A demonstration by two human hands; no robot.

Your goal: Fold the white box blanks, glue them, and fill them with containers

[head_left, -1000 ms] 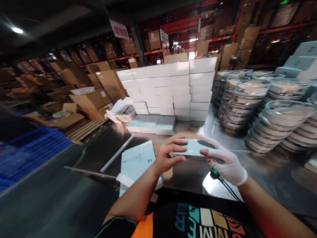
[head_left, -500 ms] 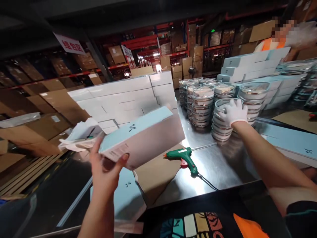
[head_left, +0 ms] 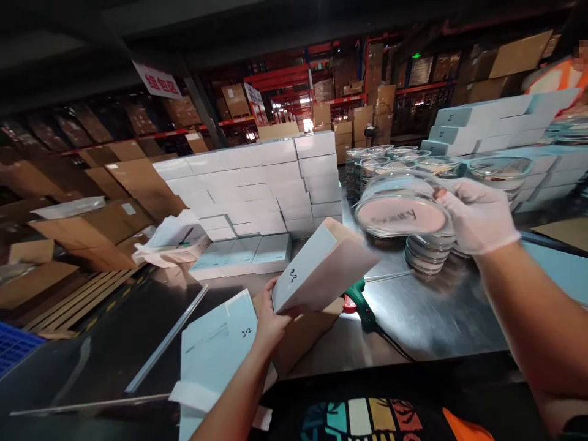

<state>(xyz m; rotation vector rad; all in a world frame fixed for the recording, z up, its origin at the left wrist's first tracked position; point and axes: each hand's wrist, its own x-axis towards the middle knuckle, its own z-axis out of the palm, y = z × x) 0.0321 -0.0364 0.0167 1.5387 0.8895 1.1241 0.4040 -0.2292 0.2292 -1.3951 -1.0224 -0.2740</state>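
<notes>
Seen from the head camera, a pale blue box is held tilted above the steel table, the left hand closed on its lower corner. A glass dish is gripped at its rim by the gloved right hand, lifted clear of its stack. The dish is best kept level and the open end of the box steadied.

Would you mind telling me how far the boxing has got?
Done: a wall of closed white boxes. In hand: left hand holds an open pale-blue box; gloved right hand holds a round clear-lidded dish. Left: stacks of lidded dishes.
</notes>
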